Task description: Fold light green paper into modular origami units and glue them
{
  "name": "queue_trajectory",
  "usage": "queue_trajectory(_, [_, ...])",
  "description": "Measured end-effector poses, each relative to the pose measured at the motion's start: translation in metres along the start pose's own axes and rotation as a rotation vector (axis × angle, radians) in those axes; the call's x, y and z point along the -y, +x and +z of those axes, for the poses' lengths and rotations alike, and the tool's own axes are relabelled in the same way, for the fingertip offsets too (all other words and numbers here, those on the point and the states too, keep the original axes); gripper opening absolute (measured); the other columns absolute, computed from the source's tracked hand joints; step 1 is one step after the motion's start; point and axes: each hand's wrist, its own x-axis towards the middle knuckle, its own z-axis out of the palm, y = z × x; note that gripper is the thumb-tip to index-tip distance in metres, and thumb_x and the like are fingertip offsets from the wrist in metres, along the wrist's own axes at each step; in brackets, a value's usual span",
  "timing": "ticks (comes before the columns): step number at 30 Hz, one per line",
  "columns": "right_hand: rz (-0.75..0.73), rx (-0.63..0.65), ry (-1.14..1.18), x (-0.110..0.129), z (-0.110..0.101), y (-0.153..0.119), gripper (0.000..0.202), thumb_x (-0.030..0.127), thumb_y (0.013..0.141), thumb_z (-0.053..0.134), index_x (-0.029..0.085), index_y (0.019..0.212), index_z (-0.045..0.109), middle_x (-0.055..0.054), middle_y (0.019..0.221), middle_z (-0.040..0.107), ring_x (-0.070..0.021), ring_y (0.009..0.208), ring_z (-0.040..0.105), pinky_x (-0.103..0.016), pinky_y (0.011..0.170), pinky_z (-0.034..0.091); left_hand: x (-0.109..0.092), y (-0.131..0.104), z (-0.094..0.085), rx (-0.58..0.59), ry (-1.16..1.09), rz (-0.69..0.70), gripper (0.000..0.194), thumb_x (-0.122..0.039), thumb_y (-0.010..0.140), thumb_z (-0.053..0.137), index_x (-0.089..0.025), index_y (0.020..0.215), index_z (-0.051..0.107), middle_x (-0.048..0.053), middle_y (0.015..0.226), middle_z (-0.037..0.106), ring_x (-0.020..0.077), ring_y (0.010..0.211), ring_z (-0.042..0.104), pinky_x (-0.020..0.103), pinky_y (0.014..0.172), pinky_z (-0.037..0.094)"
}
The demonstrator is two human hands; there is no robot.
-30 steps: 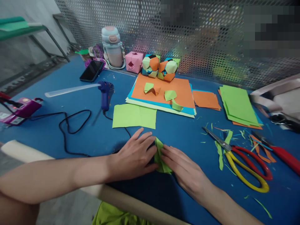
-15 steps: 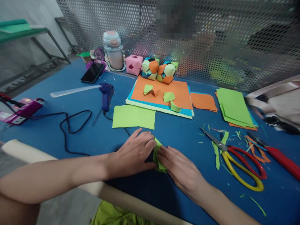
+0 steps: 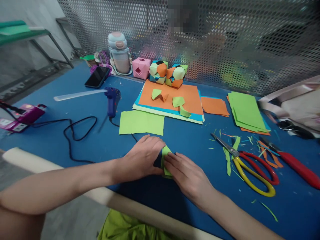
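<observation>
In front of me on the blue table lies a small folded piece of light green paper (image 3: 166, 160), standing narrow between my hands. My left hand (image 3: 145, 155) has its curved fingers and thumb at the paper's left edge. On the other side, the closed fingers of my right hand (image 3: 188, 175) press down along the fold, covering much of the paper. A flat green paper rectangle (image 3: 141, 123) rests just beyond my left hand.
Behind are a stack of coloured sheets (image 3: 172, 95) with folded pieces on it, paper balls (image 3: 176, 76) and a bottle (image 3: 119, 55). A glue gun (image 3: 112, 103) lies left. Scissors (image 3: 252, 173), paper scraps, a red-handled tool (image 3: 298, 169) and green squares (image 3: 246, 111) sit right.
My right hand has shifted slightly left over the green paper, which now shows as a narrower strip. My left hand stays at its edge. The whole view has moved a little.
</observation>
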Motion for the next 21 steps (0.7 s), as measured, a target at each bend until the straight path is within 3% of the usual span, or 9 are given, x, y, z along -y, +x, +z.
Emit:
queue_trajectory(7, [-0.013, -0.035, -0.003, 0.002, 0.000, 0.002, 0.028, 0.011, 0.091, 0.040, 0.011, 0.108, 0.062, -0.013, 0.108, 0.068, -0.0218, 0.109, 0.059, -0.039, 0.089, 0.053, 0.003, 0.001, 0.002, -0.036, -0.032, -0.012, 0.058, -0.039, 0.062, 0.074, -0.014, 0.107, 0.048, 0.010, 0.105, 0.058, 0.0260, 0.096, 0.055, 0.041, 0.086, 0.043])
queue_trajectory(16, [-0.080, 0.023, -0.069, 0.003, -0.005, 0.009, 0.028, 0.009, 0.089, 0.041, 0.006, 0.104, 0.065, -0.015, 0.107, 0.068, -0.0266, 0.104, 0.062, -0.040, 0.084, 0.055, 0.005, 0.000, 0.005, -0.040, -0.031, 0.010, 0.071, -0.042, 0.058, 0.077, -0.009, 0.114, 0.048, 0.014, 0.110, 0.058, 0.0291, 0.103, 0.054, 0.043, 0.090, 0.042])
queue_trajectory(21, [-0.101, 0.058, -0.115, 0.004, -0.008, 0.013, 0.030, 0.007, 0.089, 0.040, 0.006, 0.101, 0.067, -0.014, 0.107, 0.068, -0.0270, 0.101, 0.063, -0.039, 0.083, 0.056, 0.011, 0.000, -0.012, 0.048, -0.106, 0.045, 0.054, -0.026, 0.068, 0.067, -0.011, 0.117, 0.049, 0.013, 0.115, 0.059, 0.0266, 0.108, 0.054, 0.040, 0.093, 0.042])
